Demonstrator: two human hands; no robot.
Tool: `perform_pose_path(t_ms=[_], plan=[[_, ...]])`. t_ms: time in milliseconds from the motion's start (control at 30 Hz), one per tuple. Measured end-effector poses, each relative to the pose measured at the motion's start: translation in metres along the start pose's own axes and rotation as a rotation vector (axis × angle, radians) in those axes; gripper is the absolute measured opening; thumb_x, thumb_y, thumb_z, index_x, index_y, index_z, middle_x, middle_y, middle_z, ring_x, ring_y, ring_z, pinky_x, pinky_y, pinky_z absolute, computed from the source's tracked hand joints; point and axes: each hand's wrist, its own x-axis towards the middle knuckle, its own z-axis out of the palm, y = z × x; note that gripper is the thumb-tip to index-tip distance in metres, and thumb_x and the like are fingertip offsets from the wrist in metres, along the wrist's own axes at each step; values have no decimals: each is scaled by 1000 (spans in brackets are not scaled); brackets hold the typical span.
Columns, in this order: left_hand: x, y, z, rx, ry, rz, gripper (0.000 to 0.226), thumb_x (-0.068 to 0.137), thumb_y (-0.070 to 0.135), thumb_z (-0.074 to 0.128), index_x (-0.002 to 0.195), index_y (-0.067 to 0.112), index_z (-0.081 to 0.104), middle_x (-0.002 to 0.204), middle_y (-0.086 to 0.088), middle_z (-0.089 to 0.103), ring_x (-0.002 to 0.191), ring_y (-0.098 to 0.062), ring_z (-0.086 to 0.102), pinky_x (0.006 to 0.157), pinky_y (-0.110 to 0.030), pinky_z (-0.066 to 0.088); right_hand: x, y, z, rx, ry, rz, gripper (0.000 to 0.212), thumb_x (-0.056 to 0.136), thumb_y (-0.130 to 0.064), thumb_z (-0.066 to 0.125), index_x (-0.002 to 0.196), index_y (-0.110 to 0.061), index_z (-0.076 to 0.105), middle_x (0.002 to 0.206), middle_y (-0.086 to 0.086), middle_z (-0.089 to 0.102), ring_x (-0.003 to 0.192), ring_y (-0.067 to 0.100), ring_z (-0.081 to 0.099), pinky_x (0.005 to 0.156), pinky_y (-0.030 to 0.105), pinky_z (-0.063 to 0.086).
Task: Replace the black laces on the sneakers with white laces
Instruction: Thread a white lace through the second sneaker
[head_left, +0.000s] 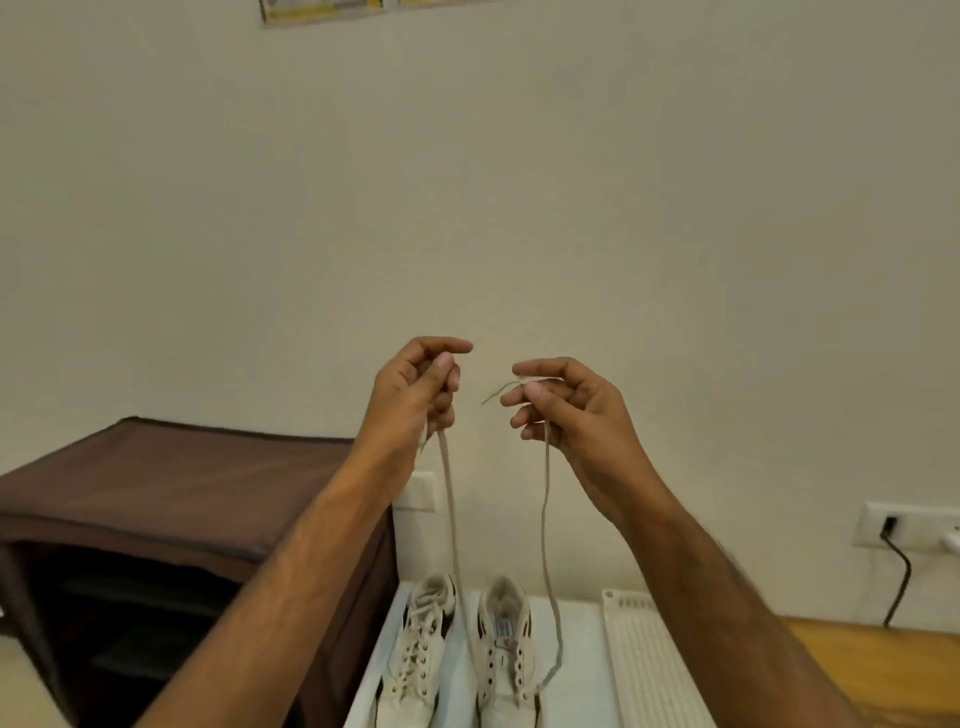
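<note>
Head cam: both hands raised level, left hand (423, 387) & right hand (558, 402) each pinching one end of the white lace (545, 519), whose strands hang straight down to the right sneaker (506, 649), threaded thru its lowest eyelets, left sneaker (415, 654) already laced.

Two bare forearms, no sleeves, hands (415, 387) without rings
</note>
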Motion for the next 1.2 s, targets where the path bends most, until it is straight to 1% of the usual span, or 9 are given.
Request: perform_pose_path(t_ms=[133,300,500,667,833,1000,1100,1167,1200], plan=[[9,26,13,61,70,20,32,106,36,51,105,10,68,59,0,44,48,-11,31,48,-27,25,16,-45,18,-32,-87,-71,32,103,-2,52,131,-13,63,107,15,74,83,24,70,74,29,56],[12,62,19,-166,32,14,50,107,50,37,103,9,66,62,0,36,51,-11,24,48,-27,18,26,-81,36,-177,-85,-161,19,100,-7,60,115,-8,72,97,12,76,77,21,69,72,30,57],[18,70,18,-262,-44,-48,66,102,63,31,130,9,59,80,0,52,58,-8,36,51,-24,29,25,-85,43,-106,-22,-143,33,96,-7,67,128,-13,64,97,13,77,90,27,75,83,34,61],[22,65,17,-222,-41,57,43,88,27,44,122,9,62,92,-3,62,62,-6,43,54,-23,36,27,-79,44,-46,37,-53,16,98,-10,65,112,-6,71,94,12,77,89,26,76,79,32,62],[26,56,18,-152,50,122,37,88,-8,29,96,7,62,80,-8,63,59,-10,39,55,-25,33,30,-54,46,-64,66,77,19,95,-17,70,106,-2,69,99,11,77,93,22,76,84,34,61],[35,49,20,-101,69,188,42,87,-22,28,89,6,60,79,-7,65,64,-14,48,58,-25,39,27,-23,50,-75,-163,247,14,100,-16,63,102,-2,63,108,14,76,101,27,75,96,38,57],[41,46,20,14,20,249,32,93,-14,37,101,7,60,101,-8,73,86,-20,65,76,-31,52,27,-19,53,-66,-183,208,11,102,-12,59,104,-2,60,95,16,74,92,30,75,86,36,60],[40,25,12,2,-44,181,21,102,11,47,121,13,56,129,-9,66,109,-24,66,87,-38,53,28,-13,50,-52,-146,168,8,101,-12,61,103,-4,61,87,13,70,81,28,73,80,36,60],[39,24,9,-60,-67,155,32,103,27,50,132,15,50,140,-9,59,118,-26,64,91,-41,54,36,-23,48,-55,-133,103,7,100,-13,62,101,-6,61,85,11,69,78,26,71,79,36,60]])
